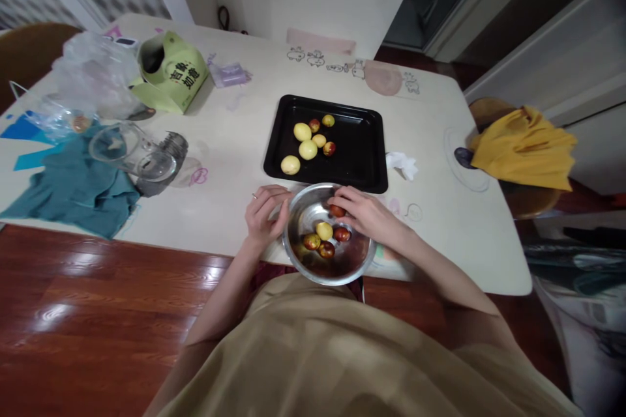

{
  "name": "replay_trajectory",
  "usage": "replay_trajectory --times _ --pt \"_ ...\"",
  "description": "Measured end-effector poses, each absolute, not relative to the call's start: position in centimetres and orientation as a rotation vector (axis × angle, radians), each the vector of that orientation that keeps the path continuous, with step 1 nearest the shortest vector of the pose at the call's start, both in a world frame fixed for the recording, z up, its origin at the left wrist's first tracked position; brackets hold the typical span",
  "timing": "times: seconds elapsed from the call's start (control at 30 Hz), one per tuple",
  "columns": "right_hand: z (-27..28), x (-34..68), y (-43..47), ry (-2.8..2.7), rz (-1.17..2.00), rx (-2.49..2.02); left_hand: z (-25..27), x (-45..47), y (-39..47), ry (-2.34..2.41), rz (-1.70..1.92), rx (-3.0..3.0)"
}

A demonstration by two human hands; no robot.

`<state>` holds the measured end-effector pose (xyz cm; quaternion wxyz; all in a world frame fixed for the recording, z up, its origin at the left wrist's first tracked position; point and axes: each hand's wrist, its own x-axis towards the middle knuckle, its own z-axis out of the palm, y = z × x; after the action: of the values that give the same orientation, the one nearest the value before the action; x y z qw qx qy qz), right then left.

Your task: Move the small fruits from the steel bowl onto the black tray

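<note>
A round metal bowl [362, 259] stands at the table's front edge, close to my body. In it lie a yellow fruit [323, 230] and several red-brown jujubes [327, 249]. My right hand [362, 210] reaches over the bowl's right rim, its fingers closed on a red-brown jujube [337, 210]. Beside the left rim is my left hand [268, 214], fingers loosely bent and thumb apart; whether it touches the rim is unclear. Just beyond the bowl a black baking tray [359, 143] holds several yellow fruits [302, 131] and red-brown jujubes [329, 148].
A crumpled white tissue [402, 165] lies right of the tray. At left are a clear glass jug [147, 155] on its side, a teal cloth [81, 192], a green box [172, 71] and plastic bags [100, 68]. A yellow cloth [525, 148] hangs over a chair.
</note>
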<state>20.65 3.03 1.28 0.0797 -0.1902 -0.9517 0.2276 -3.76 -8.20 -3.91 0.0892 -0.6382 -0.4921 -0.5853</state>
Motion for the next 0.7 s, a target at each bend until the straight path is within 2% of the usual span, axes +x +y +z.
replay_trajectory --times 0.23,0.7 --pt "0.7 19.8 2.2 -3.01 0.458 -0.571 -4.0 -3.7 -8.2 -1.482 -1.747 -1.882" --pt "-0.1 19.8 2.2 -3.024 0.487 -0.558 -3.8 -3.7 -8.1 -1.486 -1.703 -1.912"
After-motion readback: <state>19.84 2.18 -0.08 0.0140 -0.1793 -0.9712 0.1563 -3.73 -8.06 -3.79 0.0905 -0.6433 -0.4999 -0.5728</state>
